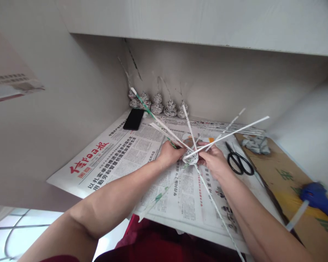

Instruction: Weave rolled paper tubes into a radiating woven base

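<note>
Between my two hands is a small woven base of rolled paper, with several long paper strips sticking out from it in all directions. My left hand pinches its left side, close to a green-marked strip. On the opposite side my right hand has its fingers closed on the edge, beside a white strip that slants up to the right. One long strip trails down over the table's front edge. Part of the woven base is hidden behind the fingers.
Newspaper covers the table. Black scissors lie right of my right hand. Several gourd-shaped woven paper pieces line the back wall, near a black phone. Cardboard holds crumpled paper and a blue glue gun.
</note>
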The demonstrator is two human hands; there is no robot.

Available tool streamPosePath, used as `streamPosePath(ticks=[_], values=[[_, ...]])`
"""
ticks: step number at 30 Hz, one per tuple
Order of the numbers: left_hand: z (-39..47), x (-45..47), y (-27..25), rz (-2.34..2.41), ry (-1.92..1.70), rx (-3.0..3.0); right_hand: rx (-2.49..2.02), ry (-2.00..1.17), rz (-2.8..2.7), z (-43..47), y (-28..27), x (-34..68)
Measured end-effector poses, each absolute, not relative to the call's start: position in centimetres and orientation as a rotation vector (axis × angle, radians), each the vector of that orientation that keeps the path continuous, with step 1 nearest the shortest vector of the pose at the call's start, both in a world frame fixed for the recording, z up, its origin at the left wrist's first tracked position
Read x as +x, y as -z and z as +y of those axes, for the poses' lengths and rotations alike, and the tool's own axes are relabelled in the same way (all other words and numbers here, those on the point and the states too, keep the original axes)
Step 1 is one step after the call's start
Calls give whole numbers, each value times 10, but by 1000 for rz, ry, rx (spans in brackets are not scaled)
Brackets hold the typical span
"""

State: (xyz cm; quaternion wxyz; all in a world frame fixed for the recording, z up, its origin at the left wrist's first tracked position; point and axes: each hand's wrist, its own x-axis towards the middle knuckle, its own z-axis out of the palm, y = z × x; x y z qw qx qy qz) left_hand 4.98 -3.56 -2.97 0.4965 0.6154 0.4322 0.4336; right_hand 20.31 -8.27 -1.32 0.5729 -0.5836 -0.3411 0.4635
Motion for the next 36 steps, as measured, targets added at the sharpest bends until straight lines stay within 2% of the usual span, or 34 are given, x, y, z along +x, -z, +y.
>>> streamPosePath(ticks=[13, 24, 36], values=[[-32, 55, 33, 944, -958, 1150, -1350, -974, -950, -75, 30, 213], [-42, 57, 24, 971, -924, 1087, -1381, -802, -1214, -76, 33, 217], [-39, 55, 28, 978, -931, 1139, -1276, -941, -1016, -75, 33, 211]])
